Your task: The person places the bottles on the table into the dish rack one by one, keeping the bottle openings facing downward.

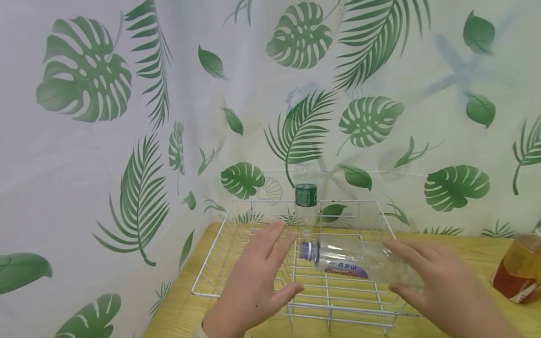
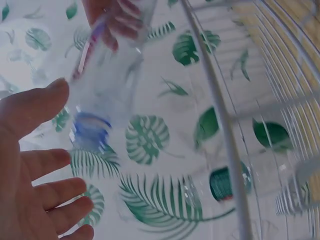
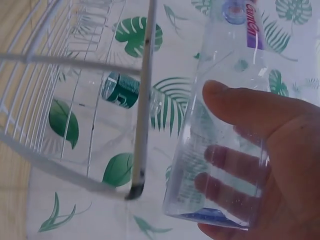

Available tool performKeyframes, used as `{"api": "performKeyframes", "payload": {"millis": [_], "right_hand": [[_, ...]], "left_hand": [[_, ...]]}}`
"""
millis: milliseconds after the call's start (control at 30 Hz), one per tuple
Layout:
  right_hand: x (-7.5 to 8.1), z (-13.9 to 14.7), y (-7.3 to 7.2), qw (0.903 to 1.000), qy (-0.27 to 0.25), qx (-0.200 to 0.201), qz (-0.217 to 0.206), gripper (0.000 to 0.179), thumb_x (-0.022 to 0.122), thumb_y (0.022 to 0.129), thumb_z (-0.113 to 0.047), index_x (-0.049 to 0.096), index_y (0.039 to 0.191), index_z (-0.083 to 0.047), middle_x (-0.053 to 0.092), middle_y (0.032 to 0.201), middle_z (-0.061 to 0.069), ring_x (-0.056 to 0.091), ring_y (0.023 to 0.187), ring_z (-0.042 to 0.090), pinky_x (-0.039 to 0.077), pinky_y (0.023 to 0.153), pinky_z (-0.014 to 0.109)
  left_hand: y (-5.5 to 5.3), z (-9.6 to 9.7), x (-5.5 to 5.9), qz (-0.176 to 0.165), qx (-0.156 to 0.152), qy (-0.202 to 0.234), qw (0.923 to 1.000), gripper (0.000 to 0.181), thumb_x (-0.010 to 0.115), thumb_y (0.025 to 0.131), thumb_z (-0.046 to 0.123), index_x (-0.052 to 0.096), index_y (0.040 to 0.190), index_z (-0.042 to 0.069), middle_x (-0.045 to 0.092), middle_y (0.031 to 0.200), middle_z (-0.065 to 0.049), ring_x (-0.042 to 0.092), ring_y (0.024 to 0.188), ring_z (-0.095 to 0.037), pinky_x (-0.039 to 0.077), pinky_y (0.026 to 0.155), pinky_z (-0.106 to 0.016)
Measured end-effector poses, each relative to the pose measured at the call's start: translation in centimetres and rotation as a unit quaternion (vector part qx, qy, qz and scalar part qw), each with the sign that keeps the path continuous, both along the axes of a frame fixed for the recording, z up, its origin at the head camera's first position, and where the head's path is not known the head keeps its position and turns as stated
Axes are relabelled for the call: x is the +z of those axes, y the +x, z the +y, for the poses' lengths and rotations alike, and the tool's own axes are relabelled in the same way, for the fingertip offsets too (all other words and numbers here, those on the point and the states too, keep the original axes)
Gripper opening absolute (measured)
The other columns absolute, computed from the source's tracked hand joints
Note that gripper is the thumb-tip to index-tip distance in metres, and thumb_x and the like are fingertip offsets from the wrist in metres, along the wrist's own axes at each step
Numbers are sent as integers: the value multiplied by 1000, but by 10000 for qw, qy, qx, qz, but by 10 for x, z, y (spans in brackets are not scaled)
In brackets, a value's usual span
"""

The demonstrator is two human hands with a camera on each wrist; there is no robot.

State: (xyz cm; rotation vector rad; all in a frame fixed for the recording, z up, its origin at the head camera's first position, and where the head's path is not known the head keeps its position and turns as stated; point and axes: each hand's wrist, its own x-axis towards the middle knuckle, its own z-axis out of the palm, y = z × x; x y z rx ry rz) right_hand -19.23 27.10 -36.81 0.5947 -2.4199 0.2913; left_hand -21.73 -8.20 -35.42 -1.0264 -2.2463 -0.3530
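A clear plastic bottle (image 1: pixel 344 257) with a purple neck and a purple-and-red label lies sideways above the white wire basket (image 1: pixel 338 307). My right hand (image 1: pixel 448 277) grips it near its base, thumb on one side and fingers on the other; the right wrist view shows the fingers (image 3: pixel 232 162) through the plastic. Close to the bottle's neck is my left hand (image 1: pixel 258 277), its fingers apart and holding nothing. In the left wrist view a gap shows between this hand (image 2: pixel 45 180) and the neck. Another clear bottle (image 1: pixel 306 195), with a green label, stands at the basket's far side.
The basket rests on a yellow wood-grain table (image 1: pixel 181 300). At the right edge stands a container (image 1: pixel 517 270) with amber and dark red on it. A white leaf-patterned sheet (image 1: pixel 380 155) hangs behind the table and along its left.
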Motion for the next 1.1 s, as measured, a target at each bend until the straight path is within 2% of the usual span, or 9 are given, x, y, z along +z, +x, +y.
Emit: {"api": "performKeyframes", "payload": {"millis": [100,233,467,533,633,700,767,967,1100], "right_hand": [[0,-10,4,9993,257,167,212,78,67,81,-74,60,141,-24,67,121,2,63,102,33,52,83,59],[-2,-22,8,9946,415,601,739,78,27,95,-75,63,139,-22,66,122,-2,63,101,28,51,83,54],[-12,-38,7,9840,594,1251,1119,69,25,101,-65,63,139,-22,67,122,-2,60,106,25,34,98,39],[-13,-41,6,9817,665,1387,1124,58,53,99,-61,62,140,-22,67,122,0,59,108,26,32,99,38],[-14,-43,5,9785,836,1491,1156,80,88,70,-46,61,142,-22,67,122,1,59,110,26,34,97,42],[-14,-43,5,9777,933,1480,1161,100,94,49,-33,61,143,-23,67,122,1,59,111,27,36,95,43],[-14,-43,6,9786,982,1432,1101,103,95,47,-32,60,143,-24,67,122,0,59,111,26,36,95,44],[-14,-41,8,9807,1000,1371,975,84,88,68,-50,59,143,-26,66,124,-1,58,114,26,34,101,43],[-11,-39,7,9789,681,1524,1178,68,53,94,-69,61,140,-21,64,127,4,55,116,31,20,116,31]], "left_hand": [[8,14,2,21,-174,-173,9997,86,82,82,47,45,150,11,38,158,-9,32,148,-25,26,120,-45],[13,31,0,279,-422,-511,9974,83,84,79,50,51,145,10,48,150,-7,40,142,-23,28,119,-40],[17,49,-11,602,-519,-1026,9915,82,86,75,53,56,137,9,60,134,-3,56,126,-18,43,109,-30],[19,51,-15,416,-424,-1162,9914,85,87,75,51,54,140,8,61,133,-1,60,121,-15,48,102,-26],[22,54,-19,128,-231,-1368,9902,87,86,77,50,49,144,8,62,130,2,63,113,-11,53,91,-23],[22,55,-22,31,-146,-1451,9893,88,85,78,50,46,145,8,63,127,2,65,109,-11,55,85,-22],[23,56,-23,19,-107,-1471,9891,88,85,78,50,46,144,8,64,123,3,66,104,-10,55,82,-22],[23,55,-24,-43,-130,-1487,9888,83,83,80,50,47,142,8,64,123,3,65,105,-11,56,81,-23],[24,53,-20,-418,-213,-1483,9878,79,79,85,48,47,146,9,64,128,2,64,111,-11,56,83,-23]]}}
